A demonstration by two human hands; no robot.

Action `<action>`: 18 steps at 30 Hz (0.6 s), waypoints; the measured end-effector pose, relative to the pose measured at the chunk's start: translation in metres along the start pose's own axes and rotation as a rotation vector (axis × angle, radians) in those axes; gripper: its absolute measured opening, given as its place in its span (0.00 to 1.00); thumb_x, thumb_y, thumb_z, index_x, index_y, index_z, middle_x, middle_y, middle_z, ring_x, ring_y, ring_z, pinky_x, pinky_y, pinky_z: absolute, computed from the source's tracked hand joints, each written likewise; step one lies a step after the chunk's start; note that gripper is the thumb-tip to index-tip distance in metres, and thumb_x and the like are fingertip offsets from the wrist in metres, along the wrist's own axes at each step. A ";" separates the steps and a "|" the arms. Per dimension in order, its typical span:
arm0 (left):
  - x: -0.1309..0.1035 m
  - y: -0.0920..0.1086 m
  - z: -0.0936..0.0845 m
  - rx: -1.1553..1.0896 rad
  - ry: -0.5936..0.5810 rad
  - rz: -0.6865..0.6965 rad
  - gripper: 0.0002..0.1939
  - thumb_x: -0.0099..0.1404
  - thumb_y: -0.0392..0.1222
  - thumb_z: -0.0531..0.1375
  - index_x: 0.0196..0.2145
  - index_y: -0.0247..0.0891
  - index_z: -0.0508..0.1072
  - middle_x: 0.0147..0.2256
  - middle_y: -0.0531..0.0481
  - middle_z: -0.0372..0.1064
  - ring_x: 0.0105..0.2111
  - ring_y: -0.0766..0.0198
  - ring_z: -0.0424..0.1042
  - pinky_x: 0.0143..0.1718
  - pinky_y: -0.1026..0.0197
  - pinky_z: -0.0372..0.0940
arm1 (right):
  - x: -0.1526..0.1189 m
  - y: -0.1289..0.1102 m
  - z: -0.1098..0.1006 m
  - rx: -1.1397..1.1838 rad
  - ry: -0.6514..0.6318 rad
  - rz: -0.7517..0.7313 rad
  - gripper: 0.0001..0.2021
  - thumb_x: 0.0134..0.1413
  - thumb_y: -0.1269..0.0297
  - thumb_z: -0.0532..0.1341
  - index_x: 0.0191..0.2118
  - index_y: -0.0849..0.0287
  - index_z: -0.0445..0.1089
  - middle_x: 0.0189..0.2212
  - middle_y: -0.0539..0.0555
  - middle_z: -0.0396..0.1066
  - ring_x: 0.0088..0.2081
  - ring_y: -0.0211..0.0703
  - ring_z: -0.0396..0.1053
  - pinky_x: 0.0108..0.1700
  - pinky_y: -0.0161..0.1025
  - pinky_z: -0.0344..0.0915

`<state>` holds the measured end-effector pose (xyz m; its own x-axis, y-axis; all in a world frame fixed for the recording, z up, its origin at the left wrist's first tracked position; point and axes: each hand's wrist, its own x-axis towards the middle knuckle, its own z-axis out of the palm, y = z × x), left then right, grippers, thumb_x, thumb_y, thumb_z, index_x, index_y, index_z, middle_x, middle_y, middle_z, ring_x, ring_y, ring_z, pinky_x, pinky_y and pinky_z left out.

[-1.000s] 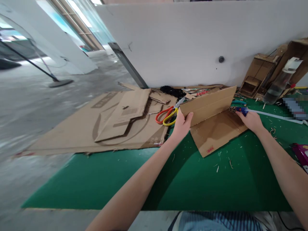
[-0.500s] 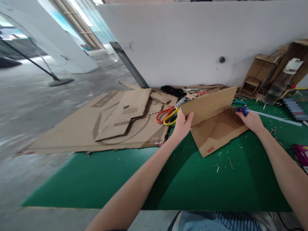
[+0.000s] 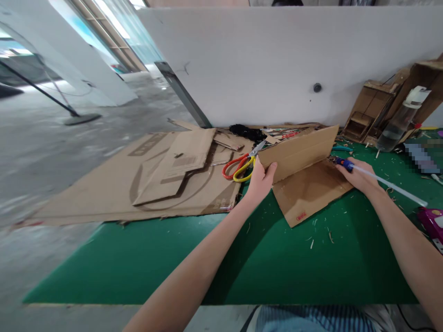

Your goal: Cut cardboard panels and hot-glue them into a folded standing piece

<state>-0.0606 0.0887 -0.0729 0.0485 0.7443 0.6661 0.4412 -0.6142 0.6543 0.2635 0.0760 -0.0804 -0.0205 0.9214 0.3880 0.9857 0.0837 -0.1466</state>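
Note:
My left hand [image 3: 261,180] grips the near left end of an upright cardboard flap [image 3: 299,152], thumb on the face turned to me. Below it a second cardboard panel [image 3: 308,193] with a small red print lies on the green table. My right hand [image 3: 360,175] is closed round a blue glue gun [image 3: 344,163], its tip at the right end of the line where flap and panel meet. A long translucent glue stick [image 3: 394,186] sticks out of it to the right. Beside my left hand are scissors [image 3: 244,168] with red and yellow handles.
Large cardboard sheets [image 3: 104,184] lie at the left. At the back right stand a cardboard structure [image 3: 368,108] and a clear bottle [image 3: 398,124]. A magenta object [image 3: 431,223] sits at the right edge of the green table [image 3: 155,263]. A white panel [image 3: 249,64] rises behind.
The right hand and glue gun have turned a little, so the glue stick slants further down toward me. The left hand still holds the flap. The view has shifted slightly.

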 end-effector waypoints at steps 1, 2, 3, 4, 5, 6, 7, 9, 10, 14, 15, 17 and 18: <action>0.000 -0.001 0.000 -0.006 -0.005 0.007 0.16 0.68 0.43 0.53 0.53 0.40 0.63 0.47 0.43 0.68 0.52 0.54 0.66 0.56 0.46 0.59 | -0.001 -0.002 -0.004 -0.009 0.020 -0.040 0.25 0.58 0.39 0.49 0.39 0.55 0.71 0.34 0.55 0.76 0.33 0.49 0.72 0.30 0.38 0.56; 0.000 -0.001 0.000 -0.013 -0.009 0.011 0.17 0.68 0.43 0.53 0.53 0.40 0.62 0.47 0.43 0.68 0.52 0.55 0.66 0.57 0.47 0.59 | -0.002 -0.005 -0.008 -0.011 0.043 -0.091 0.25 0.58 0.39 0.50 0.40 0.56 0.71 0.35 0.55 0.76 0.34 0.48 0.72 0.30 0.38 0.56; 0.000 -0.002 -0.001 -0.019 -0.014 0.012 0.17 0.68 0.43 0.52 0.54 0.40 0.62 0.47 0.42 0.68 0.53 0.55 0.65 0.57 0.47 0.58 | -0.003 -0.009 -0.011 -0.007 0.062 -0.152 0.25 0.59 0.39 0.50 0.41 0.56 0.70 0.37 0.56 0.76 0.35 0.48 0.72 0.31 0.37 0.56; 0.001 -0.002 -0.001 -0.024 -0.022 0.010 0.17 0.68 0.44 0.52 0.54 0.40 0.62 0.47 0.42 0.68 0.54 0.55 0.65 0.58 0.47 0.58 | -0.005 -0.015 -0.015 0.001 0.077 -0.217 0.26 0.59 0.40 0.50 0.42 0.57 0.70 0.38 0.56 0.76 0.36 0.47 0.72 0.31 0.37 0.56; 0.001 -0.002 -0.002 -0.026 -0.029 0.006 0.18 0.68 0.43 0.52 0.54 0.40 0.62 0.48 0.42 0.68 0.54 0.55 0.64 0.58 0.47 0.57 | -0.007 -0.023 -0.018 0.009 0.076 -0.288 0.26 0.59 0.39 0.49 0.43 0.58 0.70 0.39 0.57 0.76 0.37 0.47 0.72 0.31 0.37 0.55; 0.002 -0.002 -0.002 -0.028 -0.034 0.001 0.18 0.68 0.43 0.52 0.54 0.40 0.62 0.48 0.42 0.68 0.54 0.55 0.64 0.58 0.47 0.57 | -0.009 -0.032 -0.020 0.015 0.065 -0.357 0.27 0.59 0.38 0.49 0.43 0.59 0.70 0.39 0.57 0.76 0.38 0.47 0.72 0.31 0.36 0.55; 0.002 -0.002 -0.003 -0.031 -0.040 -0.002 0.18 0.68 0.43 0.52 0.55 0.40 0.61 0.48 0.42 0.68 0.55 0.55 0.64 0.59 0.47 0.57 | -0.011 -0.043 -0.022 0.018 0.045 -0.421 0.29 0.58 0.37 0.49 0.43 0.60 0.70 0.38 0.58 0.75 0.38 0.46 0.72 0.31 0.36 0.54; 0.003 -0.001 -0.004 -0.038 -0.051 -0.004 0.18 0.68 0.42 0.53 0.55 0.40 0.61 0.48 0.42 0.67 0.56 0.55 0.63 0.59 0.47 0.56 | -0.017 -0.068 -0.024 0.023 -0.024 -0.563 0.29 0.59 0.37 0.48 0.42 0.61 0.69 0.35 0.58 0.74 0.36 0.45 0.71 0.31 0.36 0.53; 0.003 -0.001 -0.004 -0.044 -0.055 -0.005 0.18 0.68 0.42 0.53 0.55 0.40 0.61 0.49 0.42 0.67 0.56 0.54 0.63 0.60 0.47 0.55 | -0.020 -0.080 -0.024 0.029 -0.054 -0.631 0.29 0.59 0.38 0.48 0.42 0.61 0.69 0.34 0.57 0.74 0.36 0.45 0.71 0.30 0.36 0.52; 0.004 0.001 -0.005 -0.052 -0.070 -0.020 0.19 0.67 0.42 0.53 0.55 0.39 0.61 0.49 0.42 0.68 0.56 0.54 0.63 0.59 0.47 0.56 | -0.026 -0.120 -0.022 0.018 -0.099 -0.798 0.27 0.62 0.40 0.45 0.39 0.61 0.67 0.33 0.58 0.72 0.33 0.44 0.70 0.28 0.37 0.49; 0.004 0.001 -0.005 -0.048 -0.071 -0.028 0.19 0.67 0.41 0.53 0.55 0.39 0.61 0.49 0.42 0.68 0.56 0.54 0.63 0.59 0.47 0.56 | -0.026 -0.126 -0.020 0.014 -0.106 -0.811 0.27 0.62 0.41 0.45 0.38 0.61 0.67 0.33 0.58 0.72 0.33 0.44 0.70 0.28 0.37 0.48; 0.003 0.003 -0.006 -0.040 -0.068 -0.045 0.19 0.67 0.41 0.53 0.55 0.39 0.61 0.48 0.42 0.68 0.56 0.54 0.63 0.58 0.47 0.57 | -0.025 -0.135 -0.016 0.007 -0.122 -0.813 0.26 0.62 0.41 0.46 0.39 0.61 0.66 0.33 0.57 0.72 0.32 0.44 0.70 0.27 0.37 0.48; 0.003 0.003 -0.006 -0.035 -0.065 -0.051 0.19 0.67 0.41 0.53 0.55 0.39 0.61 0.48 0.42 0.68 0.55 0.54 0.64 0.58 0.47 0.57 | -0.025 -0.137 -0.014 0.004 -0.135 -0.810 0.26 0.62 0.41 0.46 0.39 0.61 0.66 0.33 0.57 0.73 0.31 0.44 0.71 0.27 0.37 0.48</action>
<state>-0.0640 0.0876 -0.0663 0.0852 0.7896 0.6077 0.4130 -0.5831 0.6997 0.1311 0.0363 -0.0574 -0.7456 0.6125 0.2625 0.6562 0.7436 0.1286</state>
